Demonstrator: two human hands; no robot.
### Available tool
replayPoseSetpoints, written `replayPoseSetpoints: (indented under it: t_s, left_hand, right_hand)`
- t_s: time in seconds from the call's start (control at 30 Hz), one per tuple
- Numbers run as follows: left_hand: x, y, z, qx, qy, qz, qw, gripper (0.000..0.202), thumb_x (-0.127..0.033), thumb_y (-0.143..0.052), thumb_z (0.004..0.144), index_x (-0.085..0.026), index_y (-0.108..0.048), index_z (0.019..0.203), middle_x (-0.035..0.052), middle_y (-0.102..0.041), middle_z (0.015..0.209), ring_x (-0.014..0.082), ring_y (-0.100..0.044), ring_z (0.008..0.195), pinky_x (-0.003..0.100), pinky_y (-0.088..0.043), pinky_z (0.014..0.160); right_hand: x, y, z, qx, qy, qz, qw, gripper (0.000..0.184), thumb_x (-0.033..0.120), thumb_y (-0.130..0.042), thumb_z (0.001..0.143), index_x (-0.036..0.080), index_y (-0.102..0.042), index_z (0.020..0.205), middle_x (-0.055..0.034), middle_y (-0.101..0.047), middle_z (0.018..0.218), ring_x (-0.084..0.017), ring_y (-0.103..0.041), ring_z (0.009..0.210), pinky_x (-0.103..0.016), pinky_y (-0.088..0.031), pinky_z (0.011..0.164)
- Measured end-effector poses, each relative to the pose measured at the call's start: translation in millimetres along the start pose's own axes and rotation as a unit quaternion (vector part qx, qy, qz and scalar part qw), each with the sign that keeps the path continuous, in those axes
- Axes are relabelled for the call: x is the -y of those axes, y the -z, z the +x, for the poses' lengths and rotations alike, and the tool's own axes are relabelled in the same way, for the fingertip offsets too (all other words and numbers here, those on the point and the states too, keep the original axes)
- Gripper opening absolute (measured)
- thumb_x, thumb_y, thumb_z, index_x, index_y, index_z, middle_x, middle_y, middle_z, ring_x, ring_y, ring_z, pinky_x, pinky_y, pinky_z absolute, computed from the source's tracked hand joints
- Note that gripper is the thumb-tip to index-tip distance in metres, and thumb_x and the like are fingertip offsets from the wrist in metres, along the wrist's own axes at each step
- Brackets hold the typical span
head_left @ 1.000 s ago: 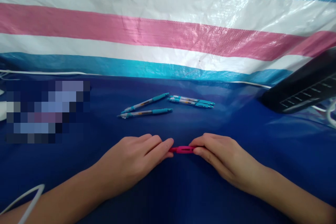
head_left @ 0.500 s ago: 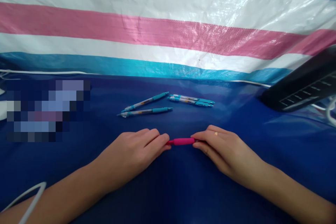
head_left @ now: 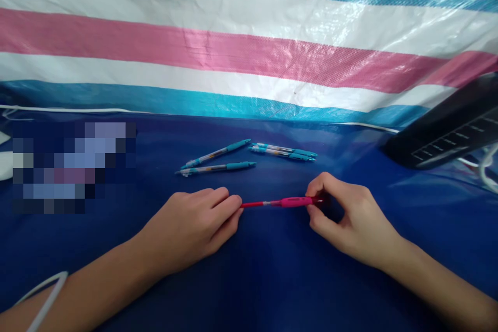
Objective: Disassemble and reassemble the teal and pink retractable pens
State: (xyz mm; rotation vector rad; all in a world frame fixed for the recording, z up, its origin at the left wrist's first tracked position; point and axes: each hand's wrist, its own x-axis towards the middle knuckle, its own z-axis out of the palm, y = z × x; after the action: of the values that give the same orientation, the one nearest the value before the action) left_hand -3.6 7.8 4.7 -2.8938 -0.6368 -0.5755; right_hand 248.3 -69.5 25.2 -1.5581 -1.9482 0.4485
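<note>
A pink pen lies level between my two hands, just above the dark blue table cover. My right hand pinches its right end between thumb and fingers. My left hand rests on the cover with its fingers closed around the thin red tip at the pen's left end. Several teal pens lie a little further back: two on the left and a close pair on the right.
A striped plastic sheet in teal, white and pink hangs behind the table. A black device juts in at the right edge. A white cable curves at the lower left. A blurred patch sits at the left.
My right hand has slid to the right along the pen, so more of the pen's length now shows between the hands. The left hand has stayed nearly still.
</note>
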Motion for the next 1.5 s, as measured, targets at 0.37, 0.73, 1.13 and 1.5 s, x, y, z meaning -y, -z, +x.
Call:
replayPoseSetpoints:
  t_s: [0.37,0.73,1.13,1.5]
  left_hand:
    - [0.4,-0.1,-0.8,0.011,0.018,-0.008,1.000,0.032,-0.024,-0.034,0.098,-0.017,-0.063,0.085,0.0000,-0.063,0.069,0.0152,-0.060,0.055,0.029,-0.030,0.041]
    - [2.1,2.1,0.4,0.024,0.021,0.009,0.999,0.032,-0.020,-0.035,0.094,-0.018,-0.058,0.073,-0.0008,-0.055,0.059,0.0142,-0.054,0.051,0.027,-0.028,0.043]
    - [0.8,14.5,0.7,0.136,-0.060,-0.125,0.981,0.026,-0.041,-0.046,0.092,-0.018,-0.057,0.088,0.0010,-0.059,0.071,0.0163,-0.057,0.059,0.026,-0.037,0.049]
    - [9.4,9.1,1.0,0.125,-0.108,-0.161,0.973,0.022,-0.025,-0.042,0.099,-0.018,-0.059,0.086,-0.0006,-0.058,0.073,0.0137,-0.053,0.062,0.027,-0.034,0.050]
  right_hand:
    - [-3.5,-0.5,-3.2,-0.009,-0.025,0.020,0.999,0.011,0.014,-0.049,0.077,0.024,-0.043,0.078,0.0026,-0.055,0.070,-0.014,-0.050,0.058,-0.025,-0.039,0.051]
    - [-7.2,4.9,-0.6,-0.052,-0.032,0.047,0.997,0.008,0.016,-0.048,0.078,0.023,-0.045,0.078,0.0026,-0.052,0.066,-0.014,-0.046,0.058,-0.026,-0.037,0.053]
    - [-3.5,0.4,-3.0,-0.077,0.012,0.112,0.991,0.007,0.017,-0.054,0.085,0.023,-0.052,0.081,-0.0004,-0.061,0.083,-0.015,-0.056,0.070,-0.026,-0.044,0.063]
    - [-5.3,-2.2,-1.9,-0.077,-0.023,0.131,0.988,0.006,0.019,-0.055,0.085,0.023,-0.053,0.081,0.0002,-0.060,0.079,-0.015,-0.057,0.068,-0.023,-0.045,0.061]
